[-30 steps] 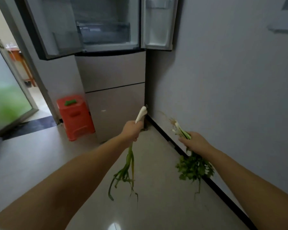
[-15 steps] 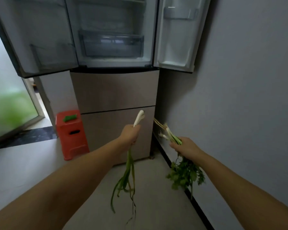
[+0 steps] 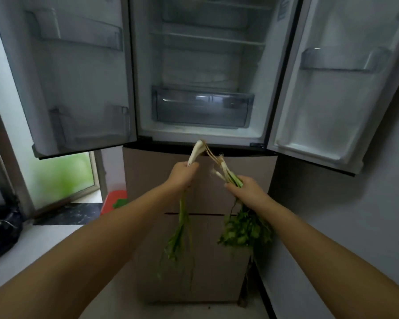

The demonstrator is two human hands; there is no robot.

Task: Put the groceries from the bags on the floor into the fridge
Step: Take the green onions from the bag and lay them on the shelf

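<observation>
Two bunches of greens in hand, both root-end up, held in front of the open fridge [image 3: 200, 134]. Left hand [image 3: 182, 176] closed around a scallion [image 3: 195, 150], white bulb poking above the fist, green tops trailing down past the wrist. Right hand [image 3: 247, 191] gripped around a coriander bunch [image 3: 244, 229], pale roots up, leafy mass hanging below. The two root ends nearly cross between the hands, just below the fridge's lower edge.

Both upper doors stand wide. Clear crisper drawer [image 3: 202, 109] sits shut at the bottom of the compartment; glass shelves [image 3: 207, 39] above look bare. Lower drawer fronts closed.

Judgement on the step: both hands are full, so the drawer cannot be pulled without freeing one. Best to lay one bunch flat on the ledge above the crisper or a shelf first, or pass both into one fist, then open the drawer. Feed leaves in lengthwise so the long scallion tops do not fold or catch on the drawer lip.

Versus half a second back: view has tilted up and closed in, so the interior now fills the top; hands have risen toward it and drawn nearer each other. Red stool [image 3: 115, 199] now mostly hidden behind the left forearm; a black bag [image 3: 0, 229] shows at far left.
</observation>
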